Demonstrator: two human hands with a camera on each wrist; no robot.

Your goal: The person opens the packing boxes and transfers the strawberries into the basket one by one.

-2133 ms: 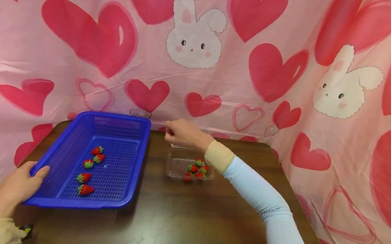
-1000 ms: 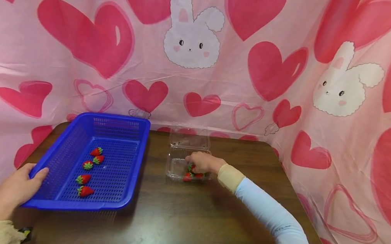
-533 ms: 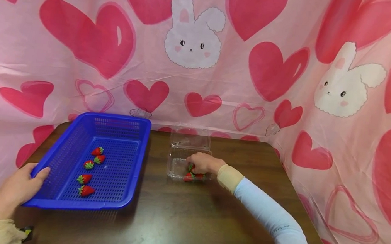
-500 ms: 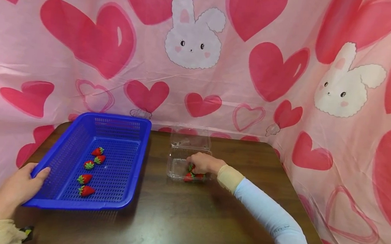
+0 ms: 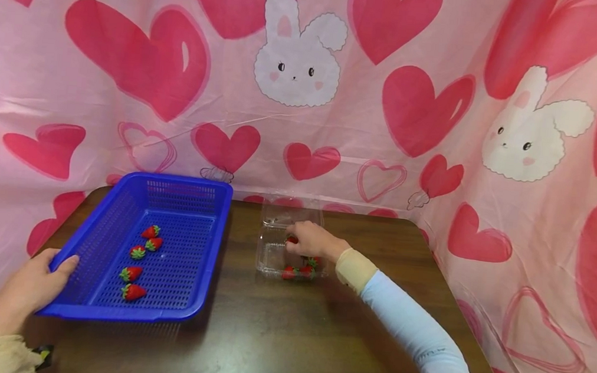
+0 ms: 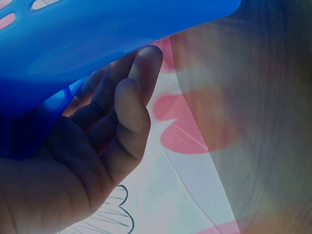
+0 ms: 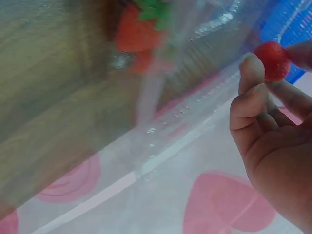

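A pink cloth [image 5: 227, 88] with red hearts [image 5: 426, 112] and 2 whole rabbit heads [image 5: 296, 77] hangs behind the dark brown table [image 5: 264, 337], whose surface softly reflects pale light.

1. Basket [image 5: 117, 313], left: smooth plastic, slightly glossy.
2. Box [image 5: 274, 258], far: thin clear plastic, shiny.
3. Table [image 5: 263, 343]: wood-grained, smooth, glossy on the near side.
4. Curtain [image 5: 231, 103], far: thin creased cloth, matt.
5. Sleeve [image 5: 404, 317], right: smooth matt cloth.

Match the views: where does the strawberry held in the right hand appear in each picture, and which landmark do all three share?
Head: strawberry just below centre, partly hidden by the right hand.
Left wrist: not in it.
Right wrist: strawberry, upper right.
Shared landmark: blue basket.
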